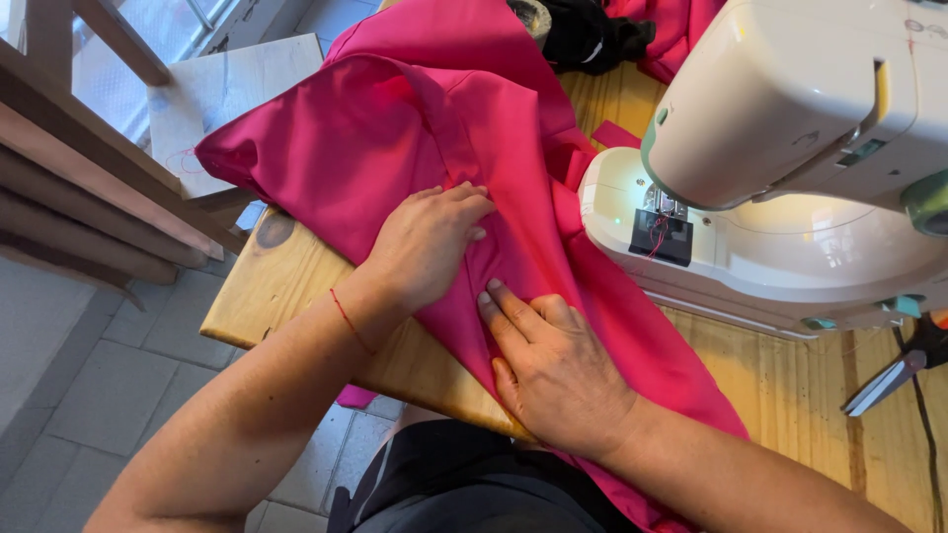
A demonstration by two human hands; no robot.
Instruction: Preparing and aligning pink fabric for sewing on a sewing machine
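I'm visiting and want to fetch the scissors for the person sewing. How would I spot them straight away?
Start at the big white sewing machine on the wooden table. Look past its right end, away from the pink fabric under the left hand and right hand. The scissors lie at the table's right edge: the only metal blades there, with dark handles.

Pink fabric [415, 138], creased, draped over table edge
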